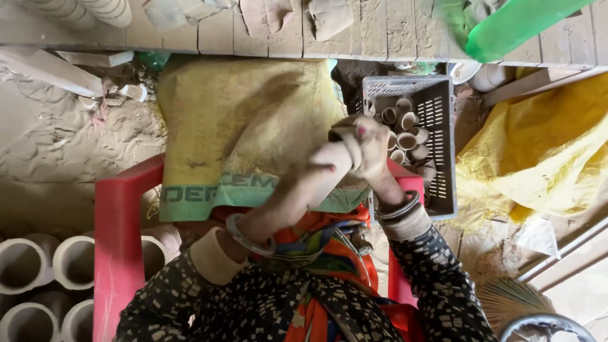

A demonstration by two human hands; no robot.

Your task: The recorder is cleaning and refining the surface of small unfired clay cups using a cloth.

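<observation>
My left hand (pixel 316 180) and my right hand (pixel 370 149) meet at the middle of the view, both dusted with clay. Together they pinch a small clay cup (pixel 345 125), its dark mouth just showing above the fingers. The hands hover over a yellow woven sack (pixel 240 120) draped across a red plastic chair (pixel 117 240). Just right of the hands stands a grey slotted plastic crate (pixel 442 114) with several small clay cups (pixel 405 136) lying inside. Metal bangles circle both wrists.
Pale clay pipes or pots (pixel 38 272) lie stacked at the lower left. A yellow cloth (pixel 538 152) covers the ground on the right, a green plastic bottle (pixel 513 25) lies on the wooden planks (pixel 354 31) above. A broom (pixel 506 301) sits at the lower right.
</observation>
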